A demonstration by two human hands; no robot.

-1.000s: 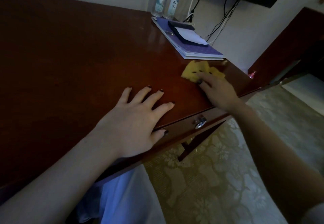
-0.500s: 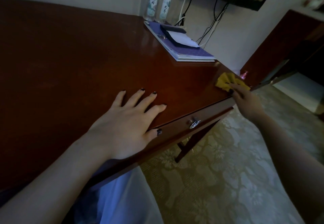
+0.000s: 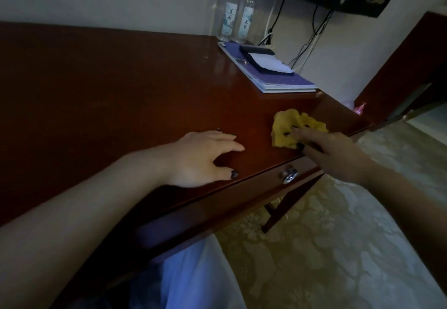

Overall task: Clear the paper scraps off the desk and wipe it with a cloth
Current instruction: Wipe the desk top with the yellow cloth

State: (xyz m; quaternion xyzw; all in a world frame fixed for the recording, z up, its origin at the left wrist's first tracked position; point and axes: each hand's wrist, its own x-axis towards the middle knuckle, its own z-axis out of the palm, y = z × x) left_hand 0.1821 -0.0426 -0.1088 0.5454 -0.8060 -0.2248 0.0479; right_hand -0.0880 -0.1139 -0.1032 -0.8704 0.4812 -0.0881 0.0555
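Head view: the right hand (image 3: 335, 156) is pressing straight fingers down on the yellow cloth (image 3: 286, 127), not clutching it. The left hand (image 3: 200, 156) is resting loosely arched on the surface (image 3: 108, 91), holding nothing. The cloth is lying near the front edge, with the booklets (image 3: 297, 82) and 2 bottles (image 3: 246, 11) beyond it. No scraps are showing. I'm recommending even pressure and overlapping strokes, skirting that stack.

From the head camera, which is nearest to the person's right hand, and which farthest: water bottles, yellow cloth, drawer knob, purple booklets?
1. yellow cloth, under the fingers of the right hand.
2. drawer knob, just below, on the desk front.
3. purple booklets, farther back on the desktop.
4. water bottles, farthest back, behind the booklets.
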